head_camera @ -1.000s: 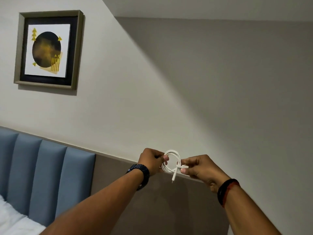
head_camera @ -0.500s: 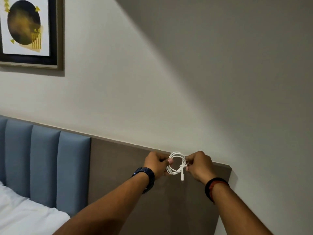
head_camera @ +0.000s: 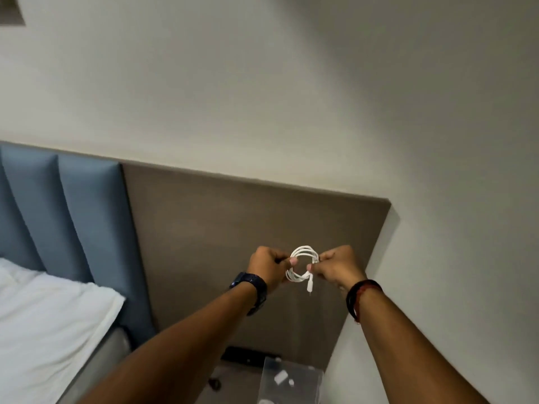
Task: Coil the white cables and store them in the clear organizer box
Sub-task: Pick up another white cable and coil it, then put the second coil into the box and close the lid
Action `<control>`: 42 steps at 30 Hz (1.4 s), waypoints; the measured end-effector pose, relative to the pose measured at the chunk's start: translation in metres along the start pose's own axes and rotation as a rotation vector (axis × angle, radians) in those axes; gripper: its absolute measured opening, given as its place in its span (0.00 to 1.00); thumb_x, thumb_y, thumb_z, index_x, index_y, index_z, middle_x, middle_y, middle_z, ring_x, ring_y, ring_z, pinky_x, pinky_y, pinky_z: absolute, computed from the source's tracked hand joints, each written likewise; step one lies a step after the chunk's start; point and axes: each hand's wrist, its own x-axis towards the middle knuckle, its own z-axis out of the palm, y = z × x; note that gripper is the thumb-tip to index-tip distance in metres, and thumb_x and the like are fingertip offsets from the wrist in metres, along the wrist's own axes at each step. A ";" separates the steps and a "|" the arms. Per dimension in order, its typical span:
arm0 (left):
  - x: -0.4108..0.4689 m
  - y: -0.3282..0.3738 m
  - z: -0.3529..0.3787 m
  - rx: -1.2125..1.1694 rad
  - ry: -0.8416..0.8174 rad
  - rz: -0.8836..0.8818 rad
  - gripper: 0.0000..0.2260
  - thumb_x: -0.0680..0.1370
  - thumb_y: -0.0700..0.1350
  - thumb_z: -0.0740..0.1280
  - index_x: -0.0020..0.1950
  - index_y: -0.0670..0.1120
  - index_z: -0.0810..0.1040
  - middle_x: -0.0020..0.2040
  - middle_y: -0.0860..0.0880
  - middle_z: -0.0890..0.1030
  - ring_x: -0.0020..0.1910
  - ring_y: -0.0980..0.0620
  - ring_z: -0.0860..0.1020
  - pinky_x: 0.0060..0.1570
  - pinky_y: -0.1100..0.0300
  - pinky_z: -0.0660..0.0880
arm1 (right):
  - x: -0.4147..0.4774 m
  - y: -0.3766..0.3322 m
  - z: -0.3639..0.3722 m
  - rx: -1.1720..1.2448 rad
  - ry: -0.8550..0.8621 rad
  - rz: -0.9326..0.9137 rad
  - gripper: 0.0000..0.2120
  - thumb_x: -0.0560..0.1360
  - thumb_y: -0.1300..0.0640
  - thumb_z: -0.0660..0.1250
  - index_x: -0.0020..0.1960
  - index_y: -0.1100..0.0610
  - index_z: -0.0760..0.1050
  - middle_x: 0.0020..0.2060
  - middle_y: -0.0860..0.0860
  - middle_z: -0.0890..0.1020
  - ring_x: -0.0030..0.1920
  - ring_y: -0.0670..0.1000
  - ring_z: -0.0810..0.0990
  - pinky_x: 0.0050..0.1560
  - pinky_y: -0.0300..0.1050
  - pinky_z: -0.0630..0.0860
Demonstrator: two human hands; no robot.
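A white cable (head_camera: 303, 252) wound into a small round coil hangs in the air between both hands, in front of a brown wall panel. My left hand (head_camera: 267, 265) pinches the coil's left side. My right hand (head_camera: 337, 265) pinches its right side, where the loose end with a white plug (head_camera: 310, 286) dangles downward. The clear organizer box (head_camera: 291, 380) stands below the hands at the bottom edge, with small white pieces visible inside it.
The brown panel (head_camera: 233, 228) backs a bedside surface (head_camera: 233, 383) holding a dark object (head_camera: 248, 355). A blue padded headboard (head_camera: 67, 223) and a bed with white linen (head_camera: 43, 322) lie to the left. A picture frame corner (head_camera: 10, 10) shows top left.
The view has tilted down, bringing the bed, bedside surface and clear box into sight. Both hands have kept hold of the coil and moved closer together around it.
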 end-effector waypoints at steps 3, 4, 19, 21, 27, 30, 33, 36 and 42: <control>-0.006 -0.063 0.027 0.073 -0.069 -0.067 0.07 0.74 0.43 0.70 0.45 0.40 0.84 0.39 0.40 0.84 0.34 0.54 0.77 0.38 0.62 0.73 | 0.003 0.063 0.026 0.008 -0.080 0.085 0.07 0.61 0.64 0.78 0.29 0.62 0.80 0.30 0.59 0.82 0.34 0.53 0.79 0.44 0.53 0.80; -0.010 -0.086 0.036 0.079 -0.098 -0.102 0.06 0.74 0.43 0.70 0.46 0.41 0.85 0.42 0.42 0.85 0.37 0.55 0.78 0.39 0.63 0.73 | 0.004 0.086 0.036 -0.010 -0.107 0.112 0.06 0.61 0.64 0.78 0.32 0.64 0.82 0.33 0.61 0.84 0.36 0.53 0.80 0.44 0.52 0.80; -0.028 -0.500 0.213 0.077 -0.231 -0.646 0.05 0.70 0.41 0.74 0.45 0.44 0.85 0.46 0.47 0.84 0.53 0.45 0.80 0.57 0.57 0.74 | 0.014 0.490 0.251 -0.053 -0.199 0.538 0.06 0.64 0.64 0.74 0.29 0.63 0.80 0.24 0.53 0.77 0.33 0.52 0.78 0.38 0.47 0.77; -0.028 -0.536 0.227 0.142 -0.244 -0.647 0.06 0.71 0.43 0.74 0.46 0.46 0.85 0.51 0.46 0.85 0.54 0.46 0.80 0.58 0.57 0.73 | 0.015 0.520 0.271 -0.094 -0.204 0.530 0.08 0.65 0.63 0.74 0.28 0.63 0.79 0.23 0.53 0.77 0.33 0.53 0.78 0.37 0.45 0.74; -0.026 -0.592 0.247 0.527 -0.287 -0.409 0.05 0.74 0.51 0.69 0.47 0.58 0.84 0.52 0.53 0.84 0.57 0.46 0.76 0.55 0.55 0.62 | 0.018 0.570 0.303 -0.175 -0.173 0.438 0.12 0.67 0.62 0.72 0.27 0.64 0.74 0.23 0.55 0.71 0.29 0.51 0.69 0.31 0.43 0.65; -0.030 -0.600 0.244 0.695 -0.284 -0.245 0.06 0.74 0.50 0.67 0.47 0.59 0.83 0.51 0.55 0.84 0.57 0.44 0.72 0.48 0.53 0.55 | 0.011 0.576 0.312 -0.238 -0.228 0.382 0.10 0.70 0.60 0.71 0.30 0.58 0.76 0.25 0.51 0.74 0.28 0.47 0.70 0.27 0.31 0.64; -0.033 -0.603 0.239 0.802 -0.351 -0.136 0.07 0.74 0.52 0.66 0.49 0.59 0.83 0.50 0.55 0.84 0.58 0.43 0.71 0.47 0.52 0.55 | 0.006 0.579 0.319 -0.255 -0.227 0.370 0.08 0.71 0.61 0.69 0.35 0.61 0.80 0.28 0.51 0.76 0.30 0.49 0.72 0.29 0.27 0.64; -0.031 -0.602 0.238 0.843 -0.415 -0.056 0.07 0.73 0.52 0.66 0.48 0.58 0.83 0.48 0.55 0.85 0.59 0.44 0.72 0.47 0.52 0.54 | 0.006 0.581 0.323 -0.254 -0.202 0.384 0.07 0.71 0.62 0.69 0.36 0.62 0.80 0.29 0.51 0.77 0.32 0.50 0.73 0.29 0.30 0.59; -0.031 -0.599 0.237 0.954 -0.474 0.025 0.04 0.72 0.50 0.67 0.44 0.57 0.81 0.42 0.56 0.85 0.57 0.47 0.74 0.52 0.50 0.54 | 0.004 0.579 0.328 -0.365 -0.152 0.378 0.04 0.71 0.59 0.70 0.41 0.60 0.81 0.36 0.55 0.83 0.40 0.54 0.79 0.35 0.34 0.62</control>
